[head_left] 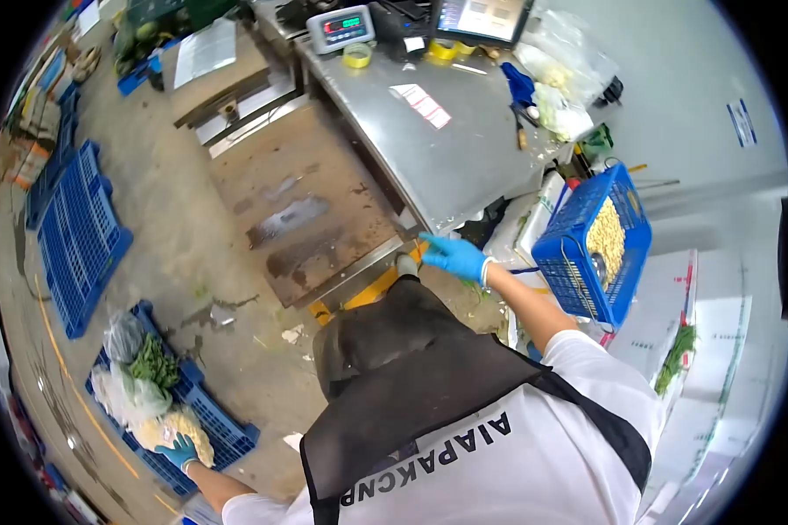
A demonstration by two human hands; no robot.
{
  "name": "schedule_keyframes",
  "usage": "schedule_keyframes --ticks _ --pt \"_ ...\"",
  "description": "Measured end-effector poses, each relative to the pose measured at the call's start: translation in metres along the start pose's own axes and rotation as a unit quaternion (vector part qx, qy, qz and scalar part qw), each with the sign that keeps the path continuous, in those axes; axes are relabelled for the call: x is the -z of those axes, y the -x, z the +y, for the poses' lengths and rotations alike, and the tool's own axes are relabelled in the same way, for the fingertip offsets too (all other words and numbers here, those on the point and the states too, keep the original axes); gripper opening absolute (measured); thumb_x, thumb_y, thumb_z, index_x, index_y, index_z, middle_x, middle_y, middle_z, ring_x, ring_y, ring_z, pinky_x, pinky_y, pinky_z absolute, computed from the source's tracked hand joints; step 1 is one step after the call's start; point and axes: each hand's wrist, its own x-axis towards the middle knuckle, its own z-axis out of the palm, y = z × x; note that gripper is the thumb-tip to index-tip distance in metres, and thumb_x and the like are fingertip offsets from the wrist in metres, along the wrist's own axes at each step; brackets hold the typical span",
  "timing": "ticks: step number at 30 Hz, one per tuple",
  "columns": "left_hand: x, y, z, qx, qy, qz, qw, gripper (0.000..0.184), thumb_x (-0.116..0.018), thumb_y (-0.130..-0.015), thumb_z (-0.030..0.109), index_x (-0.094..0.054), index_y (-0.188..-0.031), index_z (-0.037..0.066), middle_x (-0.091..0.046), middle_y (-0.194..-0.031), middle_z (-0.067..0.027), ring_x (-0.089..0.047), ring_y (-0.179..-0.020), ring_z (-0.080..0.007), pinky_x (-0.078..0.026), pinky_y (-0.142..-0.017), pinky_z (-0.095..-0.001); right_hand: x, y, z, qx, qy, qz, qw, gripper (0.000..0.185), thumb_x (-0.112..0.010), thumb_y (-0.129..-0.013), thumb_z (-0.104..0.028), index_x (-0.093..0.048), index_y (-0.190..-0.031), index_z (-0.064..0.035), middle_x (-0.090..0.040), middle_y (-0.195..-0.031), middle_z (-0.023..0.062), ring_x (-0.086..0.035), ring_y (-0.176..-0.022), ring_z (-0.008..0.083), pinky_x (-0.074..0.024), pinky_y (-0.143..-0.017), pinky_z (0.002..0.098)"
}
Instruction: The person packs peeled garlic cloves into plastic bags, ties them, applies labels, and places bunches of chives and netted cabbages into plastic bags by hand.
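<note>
My left hand point(179, 451), in a blue glove, grips the edge of a clear plastic bag of pale yellowish pieces point(200, 435). That bag lies on a blue plastic pallet point(223, 430), low on the left. Beside it are a whitish plastic bag point(130, 394), leafy greens point(153, 363) and a greyish plastic bag point(126, 337). My right hand point(453, 256), also blue-gloved, is stretched out near the corner of a metal table point(411, 166). Its fingers are extended, and it holds nothing.
A rusty platform scale point(311, 206) stands ahead, with a lit weight display point(341, 29) on the table. At right is a blue basket point(587, 297) of pale pieces with a metal scoop. Another blue pallet point(83, 236) lies left. A cardboard box point(214, 74) stands beyond the platform.
</note>
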Motion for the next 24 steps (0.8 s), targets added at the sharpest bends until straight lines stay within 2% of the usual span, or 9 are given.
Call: schedule_keyframes --ticks 5,6,8,12,15,18,20,22,24 --pt "-0.097 -0.031 -0.117 -0.015 -0.324 -0.130 0.937 0.050 -0.055 -0.090 0.046 -0.054 -0.125 0.010 -0.054 -0.128 -0.0083 -0.051 -0.117 -0.0257 -0.045 -0.092 -0.0415 -0.059 0.038 0.039 -0.053 -0.013 -0.094 0.994 0.073 -0.049 -0.088 -0.059 -0.038 -0.143 -0.0129 -0.057 -0.128 0.0192 -0.055 -0.116 0.0362 -0.0419 -0.099 0.0414" --pt "-0.135 -0.029 -0.200 0.011 -0.400 -0.289 0.869 0.036 -0.058 -0.089 0.044 -0.061 -0.108 0.013 -0.063 -0.097 -0.0046 -0.059 -0.087 -0.0181 -0.047 -0.070 -0.0317 -0.063 0.046 0.058 -0.064 -0.018 -0.113 0.991 0.072 -0.049 -0.088 -0.058 -0.039 -0.142 -0.0129 -0.055 -0.130 0.0192 -0.054 -0.118 0.0363 -0.0406 -0.101 0.0413" --pt "-0.217 0.105 -0.321 0.005 -0.485 -0.279 0.829 0.023 -0.056 -0.092 0.037 -0.063 -0.094 0.015 -0.047 -0.062 0.0060 -0.040 -0.050 -0.0091 -0.031 -0.044 -0.0239 -0.066 0.058 0.088 -0.079 -0.052 -0.113 0.989 0.070 -0.049 -0.088 -0.057 -0.041 -0.141 -0.0130 -0.051 -0.134 0.0190 -0.050 -0.122 0.0362 -0.0380 -0.104 0.0409" --pt "-0.286 0.318 -0.510 0.046 -0.557 -0.569 0.603 0.033 -0.053 -0.095 0.021 -0.060 -0.125 0.008 -0.061 -0.112 -0.0007 -0.058 -0.097 -0.0108 -0.045 -0.086 -0.0257 -0.074 0.076 0.193 -0.104 -0.223 -0.017 0.969 0.065 -0.053 -0.088 -0.050 -0.046 -0.137 -0.0086 -0.048 -0.138 0.0181 -0.046 -0.128 0.0340 -0.0347 -0.108 0.0398" --pt "-0.296 0.417 -0.635 -0.098 -0.614 -0.710 0.332 0.034 -0.056 -0.094 0.022 -0.059 -0.124 0.006 -0.063 -0.114 -0.0072 -0.059 -0.100 -0.0179 -0.046 -0.087 -0.0299 -0.084 0.058 0.294 -0.139 -0.233 0.099 0.957 0.046 -0.051 -0.088 -0.041 -0.061 -0.119 -0.0087 -0.064 -0.115 0.0171 -0.065 -0.092 0.0340 -0.0482 -0.084 0.0448" --pt "-0.298 0.487 -0.737 -0.325 -0.566 -0.747 0.128 0.031 -0.060 -0.090 0.022 -0.061 -0.115 0.004 -0.061 -0.098 -0.0172 -0.059 -0.091 -0.0315 -0.047 -0.080 -0.0372 -0.073 0.028 0.359 -0.257 -0.226 0.240 0.908 0.044 -0.047 -0.086 -0.044 -0.067 -0.104 -0.0090 -0.063 -0.111 0.0204 -0.059 -0.102 0.0411 -0.0462 -0.087 0.0467" --pt "-0.301 0.516 -0.781 -0.450 -0.520 -0.724 0.054 0.027 -0.064 -0.087 0.023 -0.060 -0.107 0.005 -0.056 -0.085 -0.0162 -0.055 -0.082 -0.0346 -0.046 -0.072 -0.0419 -0.066 0.000 0.401 -0.275 -0.177 0.177 0.928 0.045 -0.049 -0.087 -0.041 -0.068 -0.100 -0.0027 -0.065 -0.108 0.0208 -0.062 -0.098 0.0398 -0.0493 -0.082 0.0462" --pt "-0.301 0.518 -0.811 -0.497 -0.517 -0.696 0.035 0.026 -0.066 -0.084 0.021 -0.057 -0.102 0.004 -0.056 -0.084 -0.0146 -0.054 -0.080 -0.0333 -0.044 -0.069 -0.0437 -0.070 -0.027 0.424 -0.306 -0.636 0.139 0.694 0.037 -0.052 -0.087 -0.032 -0.069 -0.100 -0.0023 -0.067 -0.107 0.0176 -0.064 -0.095 0.0371 -0.0514 -0.077 0.0426" --pt "-0.301 0.511 -0.828 -0.505 -0.545 -0.668 0.031 0.027 -0.066 -0.085 0.021 -0.057 -0.103 0.004 -0.057 -0.084 -0.0141 -0.054 -0.080 -0.0329 -0.045 -0.069 -0.0434 -0.068 -0.048 0.430 -0.317 -0.701 0.052 0.636 0.032 -0.052 -0.089 -0.028 -0.069 -0.102 -0.0040 -0.069 -0.105 0.0140 -0.066 -0.094 0.0338 -0.0523 -0.077 0.0405"
